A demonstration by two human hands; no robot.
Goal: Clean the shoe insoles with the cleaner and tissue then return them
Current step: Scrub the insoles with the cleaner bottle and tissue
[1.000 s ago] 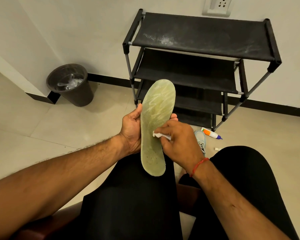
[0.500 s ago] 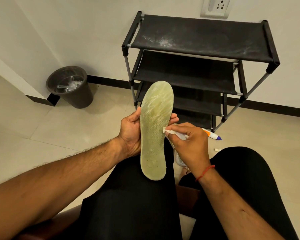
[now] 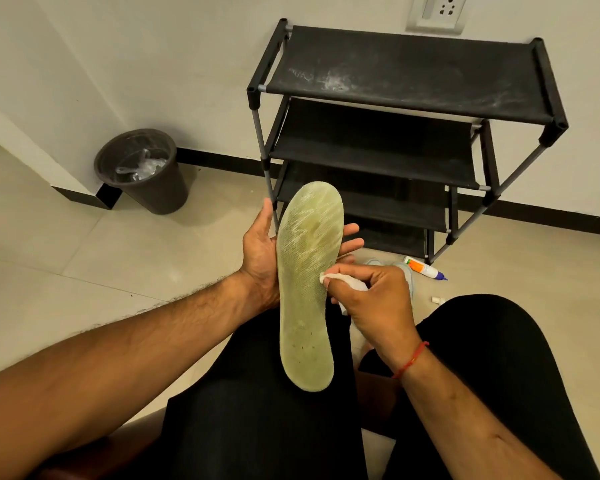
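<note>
A pale green insole [image 3: 305,289] stands on end over my lap, toe end up, heel end on my black trousers. My left hand [image 3: 260,251] holds it from behind at mid-length, thumb on the left edge, fingertips showing past the right edge. My right hand [image 3: 371,299] pinches a rolled white tissue [image 3: 340,279] whose tip touches the insole's right edge. The cleaner bottle [image 3: 423,268], white with an orange label and blue tip, lies on the floor. A light blue shoe [image 3: 404,270] is mostly hidden behind my right hand.
A black tiered shoe rack [image 3: 409,74] stands against the wall straight ahead. A dark waste bin [image 3: 142,169] holding clear plastic sits at the left by the wall corner. A small white cap [image 3: 437,300] lies on the tiles near my right knee.
My right hand with the tissue slid off to the insole's right edge, then came back onto it slightly lower. My left hand keeps hold of the insole.
</note>
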